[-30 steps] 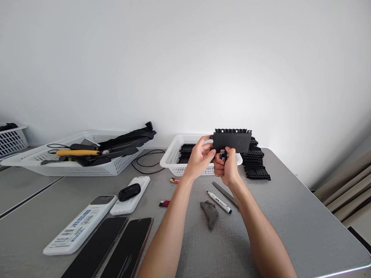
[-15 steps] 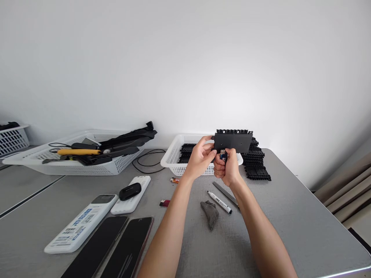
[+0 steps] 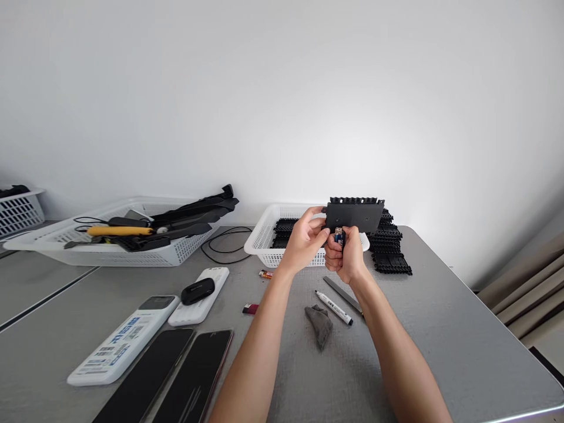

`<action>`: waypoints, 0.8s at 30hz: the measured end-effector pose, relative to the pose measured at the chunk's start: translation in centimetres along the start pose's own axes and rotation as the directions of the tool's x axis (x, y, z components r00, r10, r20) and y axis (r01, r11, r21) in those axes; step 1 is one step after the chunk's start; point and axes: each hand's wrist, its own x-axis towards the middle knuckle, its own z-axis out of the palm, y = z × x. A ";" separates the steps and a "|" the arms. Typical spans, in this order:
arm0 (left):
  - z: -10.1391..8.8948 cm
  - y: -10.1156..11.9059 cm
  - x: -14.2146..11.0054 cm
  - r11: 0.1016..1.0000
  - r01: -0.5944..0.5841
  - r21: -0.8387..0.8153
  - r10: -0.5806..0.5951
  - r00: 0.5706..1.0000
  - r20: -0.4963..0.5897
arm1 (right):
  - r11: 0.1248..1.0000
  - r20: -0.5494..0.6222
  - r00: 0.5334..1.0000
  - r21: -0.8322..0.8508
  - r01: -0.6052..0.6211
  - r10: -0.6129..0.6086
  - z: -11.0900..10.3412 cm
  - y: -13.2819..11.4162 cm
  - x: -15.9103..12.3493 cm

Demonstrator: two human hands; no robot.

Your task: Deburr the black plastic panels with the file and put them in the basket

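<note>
My left hand (image 3: pixel 306 237) pinches the left end of a flat black plastic part (image 3: pixel 359 216), holding it up above the table. Ridged clips run along the part's top edge, and small holes show in its face. Just below it, my right hand (image 3: pixel 348 255) is wrapped round a dark lighter (image 3: pixel 339 236) with its metal top upward. The lighter's top is close under the part's lower edge; no flame is visible. On the table beneath lie a white marker (image 3: pixel 333 308), a flat grey file (image 3: pixel 343 295) and a crumpled grey cloth (image 3: pixel 319 326).
Behind my hands, a white basket (image 3: pixel 259 239) holds black parts, with a stack of similar parts (image 3: pixel 390 252) to its right. Another basket (image 3: pixel 145 257) holds tools. Two lighters, power banks (image 3: pixel 126 343) and phones (image 3: pixel 196 376) lie at left.
Almost nothing differs. The black plastic part has shifted very slightly; both hands keep their grips.
</note>
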 end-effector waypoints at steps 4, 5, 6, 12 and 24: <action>0.0 0.0 0.0 1.000 0.000 0.002 0.000 1.000 0.001 | 1.000 0.000 1.000 -0.001 -0.003 0.003 -0.1 0.0 0.0; 0.0 0.0 0.0 1.000 0.000 0.003 0.000 1.000 0.002 | 1.000 0.001 1.000 -0.001 -0.003 0.003 -0.1 0.0 0.0; 0.0 0.0 0.0 1.000 0.001 0.005 -0.001 1.000 0.002 | 1.000 0.001 1.000 0.000 -0.005 0.005 -0.1 0.0 0.0; 0.1 0.3 -0.1 1.000 0.005 0.030 -0.005 1.000 0.001 | 1.000 0.007 1.000 0.013 0.001 -0.001 -0.1 0.1 0.0; 0.1 0.4 -0.1 0.999 0.024 0.031 -0.024 1.000 0.002 | 1.000 0.011 1.000 0.025 -0.009 0.009 -0.1 0.1 0.0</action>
